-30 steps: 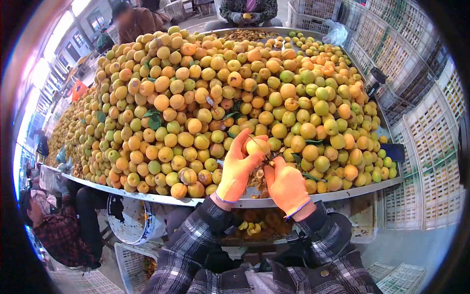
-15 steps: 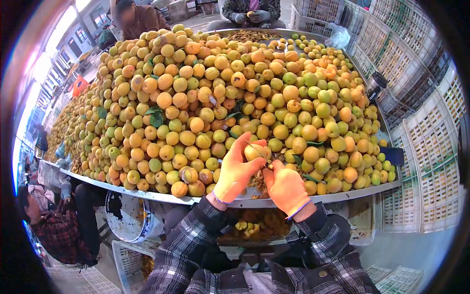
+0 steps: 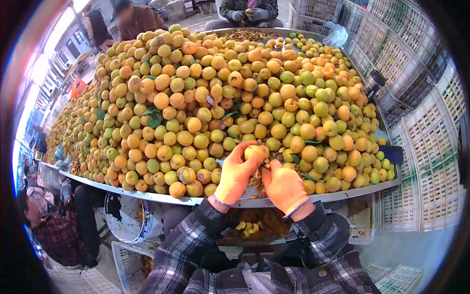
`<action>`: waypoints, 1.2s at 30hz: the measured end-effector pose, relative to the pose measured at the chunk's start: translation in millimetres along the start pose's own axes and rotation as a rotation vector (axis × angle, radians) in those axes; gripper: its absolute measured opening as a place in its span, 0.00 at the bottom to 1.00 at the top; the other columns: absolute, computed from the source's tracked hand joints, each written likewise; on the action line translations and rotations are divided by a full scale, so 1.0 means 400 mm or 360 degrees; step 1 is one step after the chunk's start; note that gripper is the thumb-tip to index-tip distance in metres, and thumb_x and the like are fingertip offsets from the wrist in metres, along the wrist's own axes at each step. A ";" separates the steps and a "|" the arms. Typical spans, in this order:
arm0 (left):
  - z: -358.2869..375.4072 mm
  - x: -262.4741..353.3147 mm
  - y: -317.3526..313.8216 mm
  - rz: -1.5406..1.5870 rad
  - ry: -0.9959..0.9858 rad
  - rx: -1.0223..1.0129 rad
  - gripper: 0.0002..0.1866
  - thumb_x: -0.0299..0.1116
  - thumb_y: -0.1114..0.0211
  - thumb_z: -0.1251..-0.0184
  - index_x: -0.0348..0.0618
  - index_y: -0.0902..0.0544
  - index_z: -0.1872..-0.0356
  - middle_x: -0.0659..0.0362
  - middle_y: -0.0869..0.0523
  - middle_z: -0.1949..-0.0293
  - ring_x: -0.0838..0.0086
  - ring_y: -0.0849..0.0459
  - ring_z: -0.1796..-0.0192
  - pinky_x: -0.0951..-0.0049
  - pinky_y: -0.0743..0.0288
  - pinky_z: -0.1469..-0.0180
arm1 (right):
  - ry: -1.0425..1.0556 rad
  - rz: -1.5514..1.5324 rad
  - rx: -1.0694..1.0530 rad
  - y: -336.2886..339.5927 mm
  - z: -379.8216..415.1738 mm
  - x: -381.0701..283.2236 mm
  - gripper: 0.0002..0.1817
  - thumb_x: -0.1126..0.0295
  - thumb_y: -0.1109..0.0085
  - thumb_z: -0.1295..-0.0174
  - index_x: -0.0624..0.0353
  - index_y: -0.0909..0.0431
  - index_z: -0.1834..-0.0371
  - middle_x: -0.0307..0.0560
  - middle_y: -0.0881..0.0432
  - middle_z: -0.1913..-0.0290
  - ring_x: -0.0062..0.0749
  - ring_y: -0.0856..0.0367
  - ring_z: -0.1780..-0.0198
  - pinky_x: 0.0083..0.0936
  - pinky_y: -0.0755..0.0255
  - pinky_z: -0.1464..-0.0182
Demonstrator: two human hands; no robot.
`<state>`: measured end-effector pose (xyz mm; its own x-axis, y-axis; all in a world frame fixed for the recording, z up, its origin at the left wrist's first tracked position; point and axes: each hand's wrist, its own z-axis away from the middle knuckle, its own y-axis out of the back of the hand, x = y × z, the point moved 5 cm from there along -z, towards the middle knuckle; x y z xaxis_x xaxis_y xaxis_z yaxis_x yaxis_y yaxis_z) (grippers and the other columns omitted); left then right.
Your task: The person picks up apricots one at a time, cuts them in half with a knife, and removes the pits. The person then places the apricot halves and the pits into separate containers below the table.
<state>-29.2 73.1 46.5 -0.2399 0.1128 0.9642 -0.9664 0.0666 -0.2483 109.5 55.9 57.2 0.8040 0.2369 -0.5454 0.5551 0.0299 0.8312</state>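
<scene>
My left hand (image 3: 233, 177), in an orange glove, is closed around a yellow apricot (image 3: 255, 153) just above the front rim of the table. Beside it, my right hand (image 3: 285, 185), gloved alike, is pinched close to the fruit's lower right side. Something small and dark shows at its fingertips, too small to name. A thin dark line crosses the top of the apricot near my left fingers. Behind both hands rises a big heap of apricots (image 3: 196, 125), yellow to green, with a few leaves among them. Brown scraps lie on the metal under my hands.
The metal table rim (image 3: 342, 194) runs in front of me. Below it are a crate of yellow-orange pieces (image 3: 249, 228) and a white bucket (image 3: 125, 220). Stacked plastic crates (image 3: 426, 161) stand at right, near a dark cup (image 3: 374, 84). Other people sit around the table.
The apricot and my hands have shifted only slightly, with my left fingers a little lower. At the far upper left, a standing person has come into view.
</scene>
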 end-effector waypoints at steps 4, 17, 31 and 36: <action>0.000 0.003 -0.014 0.0009 -0.0140 0.0124 0.29 0.42 0.37 0.27 0.34 0.32 0.34 0.51 0.16 0.43 0.68 0.16 0.45 0.68 0.24 0.40 | 0.0011 -0.0012 0.0012 0.003 -0.003 -0.006 0.17 0.57 0.46 0.29 0.63 0.25 0.55 0.61 0.17 0.75 0.60 0.16 0.69 0.53 0.24 0.68; -0.008 -0.013 -0.007 0.0029 -0.0112 0.0200 0.25 0.36 0.36 0.29 0.31 0.29 0.37 0.50 0.16 0.45 0.68 0.15 0.46 0.71 0.22 0.43 | -0.0086 0.0093 -0.0065 -0.015 -0.012 -0.001 0.19 0.55 0.48 0.28 0.63 0.25 0.59 0.60 0.15 0.73 0.60 0.14 0.68 0.52 0.21 0.66; -0.016 -0.002 -0.010 0.0330 -0.0127 0.0119 0.26 0.30 0.36 0.31 0.31 0.31 0.35 0.47 0.16 0.45 0.63 0.14 0.46 0.66 0.20 0.41 | -0.0041 -0.0474 0.0016 -0.030 -0.005 -0.002 0.20 0.56 0.51 0.26 0.65 0.23 0.61 0.67 0.17 0.69 0.67 0.18 0.61 0.56 0.26 0.61; -0.005 0.018 -0.022 0.0503 -0.0145 0.0062 0.26 0.28 0.34 0.32 0.31 0.31 0.36 0.48 0.18 0.43 0.66 0.15 0.46 0.68 0.21 0.42 | -0.0023 -0.0647 0.0052 -0.026 0.002 -0.006 0.19 0.57 0.49 0.26 0.64 0.22 0.62 0.66 0.18 0.71 0.67 0.18 0.64 0.55 0.26 0.63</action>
<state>-22.2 75.2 55.2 -0.5341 0.0329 0.8448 -0.8452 0.0043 -0.5345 101.8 54.1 49.7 0.5205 0.1983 -0.8305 0.8346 0.0870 0.5439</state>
